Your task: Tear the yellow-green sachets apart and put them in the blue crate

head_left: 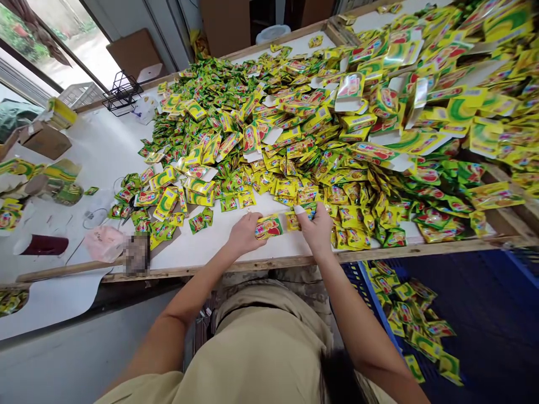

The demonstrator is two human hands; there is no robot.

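Near the table's front edge, my left hand is closed on a small yellow and green box with red print. An open white flap shows at the box's right end. Just right of it, my right hand pinches small yellow and green packets between thumb and fingers, facing the flap. A white covering shows on the right thumb. Behind both hands lies a large heap of yellow packets, with green packets at its far left and many small boxes on top.
A blue crate with boxes and packets stands below the table edge at right. On the left of the white table are a dark red cup, a jar, a pink bag, a carton and a black wire rack.
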